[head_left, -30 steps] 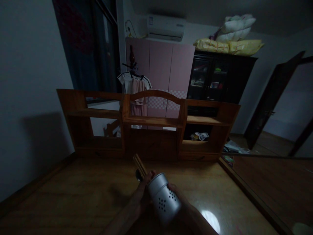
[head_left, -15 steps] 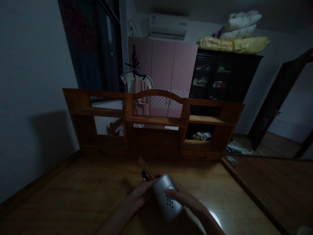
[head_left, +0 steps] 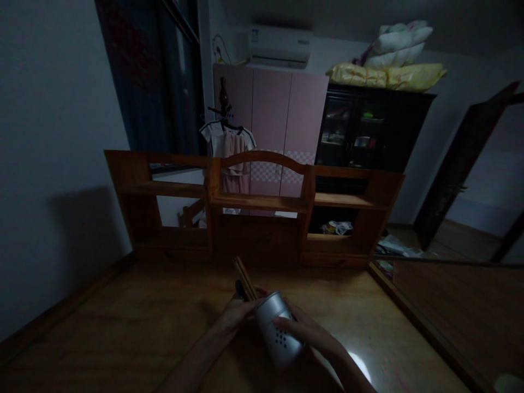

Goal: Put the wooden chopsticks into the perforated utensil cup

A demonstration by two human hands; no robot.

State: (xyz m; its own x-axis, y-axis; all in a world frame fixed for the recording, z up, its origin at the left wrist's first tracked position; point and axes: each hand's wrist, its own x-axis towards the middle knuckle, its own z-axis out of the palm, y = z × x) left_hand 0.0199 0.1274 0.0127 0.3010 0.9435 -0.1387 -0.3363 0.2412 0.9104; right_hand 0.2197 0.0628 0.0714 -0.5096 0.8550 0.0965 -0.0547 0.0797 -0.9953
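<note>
A silver metal utensil holder [head_left: 275, 330] with a cluster of round holes hangs tilted above the table, its mouth towards the upper left. My right hand [head_left: 305, 330] is closed around its side, thumb across the front near the holes. At the mouth, my left hand [head_left: 237, 316] is closed around a few wooden chopsticks [head_left: 245, 277] that point up and left. Beside them shows the dark rounded end of another utensil [head_left: 239, 290], its kind unclear. The lower ends of the chopsticks are hidden by my left hand and the holder's rim.
Below lies a wooden tabletop [head_left: 164, 311] with a raised edge [head_left: 421, 327] on the right. A wooden shelf unit [head_left: 257, 240] stands along its far side, and a white wall [head_left: 61, 164] rises at left. A lamp reflection shines near my right forearm.
The holder and both hands have shifted very slightly left. The chopsticks stand a little steeper and reach slightly higher. Both hands keep their grip.
</note>
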